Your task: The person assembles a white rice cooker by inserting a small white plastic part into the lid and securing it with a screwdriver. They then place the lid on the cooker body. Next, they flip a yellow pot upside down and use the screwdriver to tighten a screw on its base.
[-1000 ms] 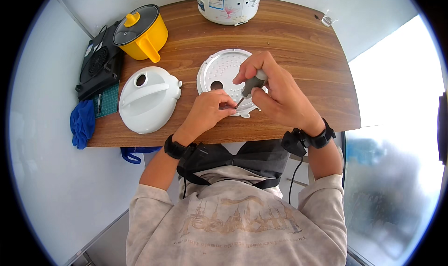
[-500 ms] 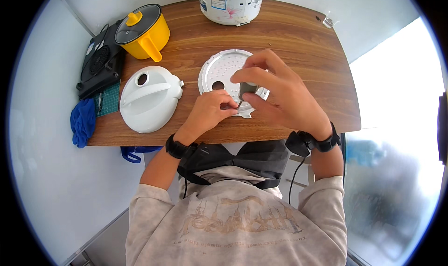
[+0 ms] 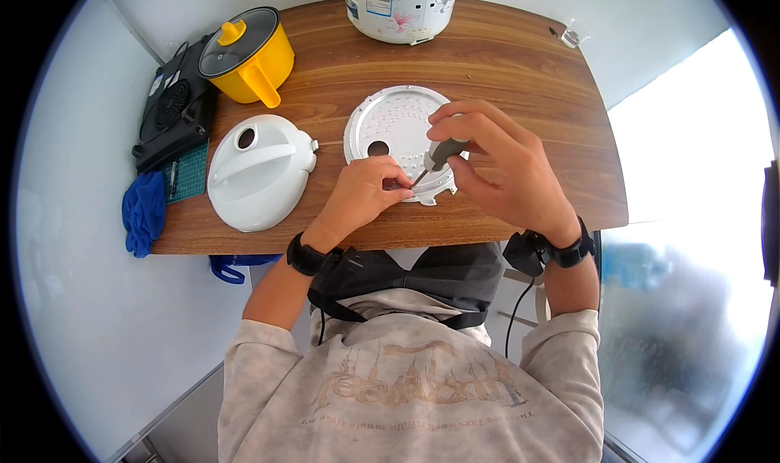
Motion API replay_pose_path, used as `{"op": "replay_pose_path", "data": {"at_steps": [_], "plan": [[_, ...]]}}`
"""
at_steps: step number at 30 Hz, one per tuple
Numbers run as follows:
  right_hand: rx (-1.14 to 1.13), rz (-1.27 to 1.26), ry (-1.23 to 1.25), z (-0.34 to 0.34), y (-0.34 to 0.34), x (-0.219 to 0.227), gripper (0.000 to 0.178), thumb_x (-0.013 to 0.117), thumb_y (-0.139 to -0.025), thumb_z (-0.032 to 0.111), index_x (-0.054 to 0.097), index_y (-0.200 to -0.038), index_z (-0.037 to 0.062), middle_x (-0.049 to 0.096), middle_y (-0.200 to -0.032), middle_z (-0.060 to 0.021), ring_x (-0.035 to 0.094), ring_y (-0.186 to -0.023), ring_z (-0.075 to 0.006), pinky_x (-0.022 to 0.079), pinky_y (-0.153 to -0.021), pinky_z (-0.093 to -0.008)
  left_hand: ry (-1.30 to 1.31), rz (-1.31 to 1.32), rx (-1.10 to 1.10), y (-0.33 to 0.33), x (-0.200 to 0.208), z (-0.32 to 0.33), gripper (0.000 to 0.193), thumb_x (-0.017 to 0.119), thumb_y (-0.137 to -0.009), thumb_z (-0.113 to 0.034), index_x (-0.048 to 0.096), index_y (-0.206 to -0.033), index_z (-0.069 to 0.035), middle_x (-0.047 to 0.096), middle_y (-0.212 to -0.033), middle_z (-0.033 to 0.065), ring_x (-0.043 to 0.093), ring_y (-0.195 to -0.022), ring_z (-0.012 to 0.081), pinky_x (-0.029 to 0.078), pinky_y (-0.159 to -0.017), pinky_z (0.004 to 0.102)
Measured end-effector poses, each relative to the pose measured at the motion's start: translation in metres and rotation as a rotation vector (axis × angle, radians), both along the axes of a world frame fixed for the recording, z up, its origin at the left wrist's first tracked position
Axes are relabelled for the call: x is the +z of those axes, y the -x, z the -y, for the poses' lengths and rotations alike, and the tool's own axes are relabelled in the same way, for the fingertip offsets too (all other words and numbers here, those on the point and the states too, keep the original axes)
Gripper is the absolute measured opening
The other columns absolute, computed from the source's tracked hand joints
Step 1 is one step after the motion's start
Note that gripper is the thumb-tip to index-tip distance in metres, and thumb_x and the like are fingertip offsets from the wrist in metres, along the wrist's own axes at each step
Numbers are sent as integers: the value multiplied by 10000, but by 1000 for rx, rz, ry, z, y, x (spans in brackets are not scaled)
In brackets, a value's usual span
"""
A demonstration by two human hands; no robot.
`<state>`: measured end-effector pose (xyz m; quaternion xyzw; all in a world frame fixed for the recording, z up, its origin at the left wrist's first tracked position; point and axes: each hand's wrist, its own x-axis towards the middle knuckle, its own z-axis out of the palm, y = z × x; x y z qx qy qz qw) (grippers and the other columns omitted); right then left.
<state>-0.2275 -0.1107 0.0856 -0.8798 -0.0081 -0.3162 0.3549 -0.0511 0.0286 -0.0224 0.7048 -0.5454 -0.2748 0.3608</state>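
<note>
A round, perforated white inner lid plate (image 3: 394,109) lies on the table in front of me, with a dark round hole at its left side. My right hand (image 3: 508,166) grips the grey handle of a screwdriver (image 3: 444,151), which slants so its tip points down and left to the plate's near edge. At that same edge my left hand (image 3: 370,188) is closed, thumb and fingers pinched close beside the screwdriver's tip. Whatever is between those fingertips is too small to make out. Left of the plate rests a white outer lid (image 3: 258,174) with a raised handle ridge.
At the back stands a white rice cooker body (image 3: 402,12). A yellow pot (image 3: 258,60) with a glass lid is at the back left, beside a black appliance (image 3: 171,105), a green mat (image 3: 188,173) and a blue cloth (image 3: 145,213). A small clear object (image 3: 574,36) sits far right.
The screwdriver has tilted over to the right, from nearly upright to slanted. My right hand has shifted slightly right with it; my left hand stays in place.
</note>
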Motion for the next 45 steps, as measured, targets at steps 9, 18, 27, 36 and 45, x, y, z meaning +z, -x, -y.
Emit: {"op": "replay_pose_path", "data": {"at_steps": [9,18,27,36,45], "plan": [[-28,-10,-9,-2,5,1,340,630,-804,-90,664,-1106,63,659,-1096,-98,665,-919,-283,566,-761,-358,20,-5,-9,-1,-1,-1,166,803,-824,-160,780,-948,-52,712,-922,80,697,-837,229,536,-748,322],[-58,-10,-4,-3,4,-2,350,649,-808,-78,679,-1124,70,662,-1084,-82,668,-866,-228,544,-607,-309,19,-19,-18,-1,1,-1,167,801,-827,-150,777,-947,-36,707,-912,90,691,-816,230,531,-737,325],[-85,-11,-5,-2,6,-2,345,641,-812,-72,678,-1125,69,662,-1087,-79,671,-850,-205,545,-580,-296,52,-8,-27,-2,-3,-2,164,795,-843,-148,761,-948,-26,687,-889,59,647,-750,202,503,-694,302],[-156,-5,-65,0,3,-5,336,661,-810,-55,667,-1127,58,663,-1071,-82,686,-880,-221,615,-775,-326,50,-21,-17,-1,-4,-2,160,786,-850,-141,760,-952,-21,693,-898,57,655,-757,190,509,-705,289],[-142,6,-39,-1,2,-5,352,666,-813,-53,666,-1144,68,662,-1062,-87,680,-860,-232,600,-755,-337,56,-20,-23,0,-3,-1,159,785,-849,-136,757,-950,-17,694,-899,60,657,-762,194,512,-713,286]]}}
